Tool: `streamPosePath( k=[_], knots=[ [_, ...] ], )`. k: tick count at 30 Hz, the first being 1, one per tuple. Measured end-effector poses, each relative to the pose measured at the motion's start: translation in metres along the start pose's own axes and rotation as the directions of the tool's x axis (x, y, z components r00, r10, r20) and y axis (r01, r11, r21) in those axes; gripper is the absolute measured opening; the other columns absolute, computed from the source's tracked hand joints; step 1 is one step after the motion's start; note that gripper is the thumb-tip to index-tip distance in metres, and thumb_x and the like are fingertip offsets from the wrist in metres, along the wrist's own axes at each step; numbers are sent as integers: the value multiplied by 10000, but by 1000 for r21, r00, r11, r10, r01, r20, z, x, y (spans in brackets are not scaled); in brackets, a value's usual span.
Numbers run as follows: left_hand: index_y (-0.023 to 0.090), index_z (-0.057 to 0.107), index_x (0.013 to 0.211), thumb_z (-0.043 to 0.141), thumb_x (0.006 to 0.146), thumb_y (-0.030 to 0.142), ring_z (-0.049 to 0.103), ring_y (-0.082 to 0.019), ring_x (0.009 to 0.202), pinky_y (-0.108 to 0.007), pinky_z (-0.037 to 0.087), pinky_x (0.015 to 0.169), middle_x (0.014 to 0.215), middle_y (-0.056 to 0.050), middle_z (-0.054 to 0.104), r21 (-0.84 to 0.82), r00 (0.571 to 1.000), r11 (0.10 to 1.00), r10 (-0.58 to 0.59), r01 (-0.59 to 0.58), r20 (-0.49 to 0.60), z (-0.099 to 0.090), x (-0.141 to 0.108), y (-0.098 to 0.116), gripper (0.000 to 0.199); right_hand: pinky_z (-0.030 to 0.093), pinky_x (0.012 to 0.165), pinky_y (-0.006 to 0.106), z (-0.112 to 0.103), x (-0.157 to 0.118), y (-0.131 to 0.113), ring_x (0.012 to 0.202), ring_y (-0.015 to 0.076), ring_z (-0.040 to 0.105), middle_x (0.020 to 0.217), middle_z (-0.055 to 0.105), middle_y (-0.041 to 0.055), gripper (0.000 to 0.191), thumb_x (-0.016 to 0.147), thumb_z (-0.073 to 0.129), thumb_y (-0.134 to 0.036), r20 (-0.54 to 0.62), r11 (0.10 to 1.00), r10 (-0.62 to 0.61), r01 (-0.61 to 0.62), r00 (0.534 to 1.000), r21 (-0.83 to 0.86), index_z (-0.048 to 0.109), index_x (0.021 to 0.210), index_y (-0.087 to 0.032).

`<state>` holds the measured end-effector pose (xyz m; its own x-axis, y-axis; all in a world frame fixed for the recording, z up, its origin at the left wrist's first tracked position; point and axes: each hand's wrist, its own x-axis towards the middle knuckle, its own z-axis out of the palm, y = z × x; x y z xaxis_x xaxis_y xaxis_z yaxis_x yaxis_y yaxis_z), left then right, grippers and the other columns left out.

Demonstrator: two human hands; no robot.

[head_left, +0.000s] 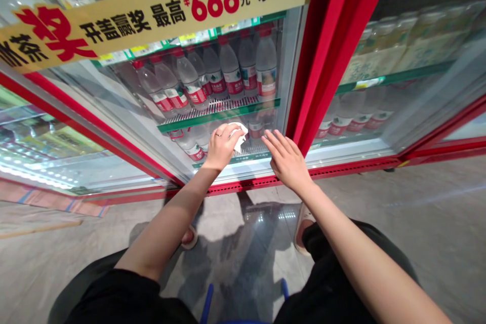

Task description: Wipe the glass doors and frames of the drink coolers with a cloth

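My left hand (223,146) is closed on a crumpled white tissue (240,137) in front of the lower part of a glass cooler door (228,119). To its right, my right hand (287,158) holds nothing, its fingers stretched out near the door's red right frame (322,50). Behind the glass, water bottles (231,72) with red caps and red-and-white labels stand on a green-edged shelf (224,114). More bottles on the level below are partly hidden by my left hand.
A yellow banner (132,15) crosses the upper door. Other coolers flank it, with bottles (421,35) on the right and lit shelves (41,147) on the left. Below are the grey floor (429,223), my feet and blue stool parts (207,304).
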<state>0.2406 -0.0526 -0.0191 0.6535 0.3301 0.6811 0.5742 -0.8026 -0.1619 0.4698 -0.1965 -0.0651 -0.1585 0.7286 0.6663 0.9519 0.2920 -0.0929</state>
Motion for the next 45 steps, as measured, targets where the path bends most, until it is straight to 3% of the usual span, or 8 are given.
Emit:
streamPosePath(
  k=[4,9,16,20,25,33,41,45],
  knots=[
    [297,823,1221,575,1061,136,664,-282,1246,-416,533,1070,1293,-100,801,18,997,997,-75,75,18,3,-16,1,337,375,1350,506,-1,-1,2,1701,258,353,1818,390,62,949,981,509,-56,6,1000,28,-28,1000,8,131,1827,-260],
    [271,826,1153,599,1063,148,704,-261,1169,-390,556,978,1251,-97,821,-26,980,997,79,-75,181,15,-16,14,272,374,1353,497,-2,-2,1,1698,250,359,1813,400,60,942,977,501,-57,6,1000,24,-25,1000,8,145,1826,-259],
    [296,816,1187,567,1095,173,660,-263,1248,-413,515,1099,1278,-76,791,-25,999,999,-28,27,-41,4,16,10,293,372,1345,486,-2,-2,5,1690,253,378,1808,412,64,947,991,503,-65,-21,1000,25,-26,999,-17,105,1829,-259],
    [300,820,1189,600,1061,120,647,-268,1275,-411,504,1111,1292,-76,780,-42,997,997,-71,71,-6,9,8,15,312,352,1356,493,-3,-1,5,1693,258,372,1811,405,64,932,995,500,-72,-9,999,42,-42,999,-7,132,1827,-272],
    [262,826,1112,600,1089,170,693,-255,1206,-371,539,1010,1254,-66,814,-58,992,997,66,-60,108,17,7,31,245,350,1360,484,-3,-1,3,1701,246,354,1812,403,68,906,996,494,-73,-5,1000,30,-30,1000,-4,168,1823,-250],
    [287,819,1194,585,1125,278,655,-255,1283,-395,501,1141,1310,-68,777,-64,991,995,-80,73,-104,10,31,20,244,365,1340,458,-4,0,5,1693,246,370,1809,412,54,911,983,515,-56,-43,999,25,-27,999,-35,196,1816,-240],
    [242,817,1126,620,1097,193,690,-248,1228,-373,561,1015,1268,-83,809,-44,990,992,120,-118,69,25,12,38,205,348,1351,470,-3,0,5,1693,245,370,1815,400,54,900,998,500,-61,-42,999,36,-36,998,-11,188,1819,-257],
    [229,808,1108,574,1123,206,695,-239,1202,-364,560,1013,1253,-69,809,-37,988,988,147,-149,-48,20,30,41,236,353,1348,470,-4,-1,5,1694,247,368,1814,404,54,907,989,507,-54,-51,999,34,-35,998,-17,194,1817,-254]
  ],
)
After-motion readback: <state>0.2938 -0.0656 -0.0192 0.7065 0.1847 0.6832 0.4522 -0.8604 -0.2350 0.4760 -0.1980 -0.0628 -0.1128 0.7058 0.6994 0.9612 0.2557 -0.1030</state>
